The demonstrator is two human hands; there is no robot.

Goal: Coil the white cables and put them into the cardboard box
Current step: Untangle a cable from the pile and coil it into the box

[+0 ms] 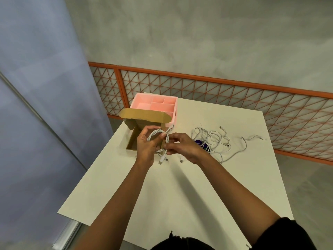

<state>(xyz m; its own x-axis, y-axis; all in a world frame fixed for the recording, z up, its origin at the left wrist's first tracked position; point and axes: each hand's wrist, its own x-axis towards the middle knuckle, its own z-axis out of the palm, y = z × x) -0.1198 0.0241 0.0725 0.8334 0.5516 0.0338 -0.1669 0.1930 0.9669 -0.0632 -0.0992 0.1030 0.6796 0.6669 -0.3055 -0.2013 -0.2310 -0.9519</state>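
Fingers (151, 127) of left hand (146, 144) and right hand (183, 147) grip one white cable coil (158, 131) near one cardboard box (132, 139).

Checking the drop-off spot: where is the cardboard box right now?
In the head view, the cardboard box sits open near the table's left edge, just nearer than the pink tray, partly hidden behind the left hand holding a coiled cable.

The white surface (162, 195) carries an open cardboard box (132, 141) near its far left edge, with a pink organiser (172, 118) touching it behind. To the right, loose white cables (212, 136) lie tangled over a dark purple object (201, 143), a single cable (245, 146) trailing beside them.
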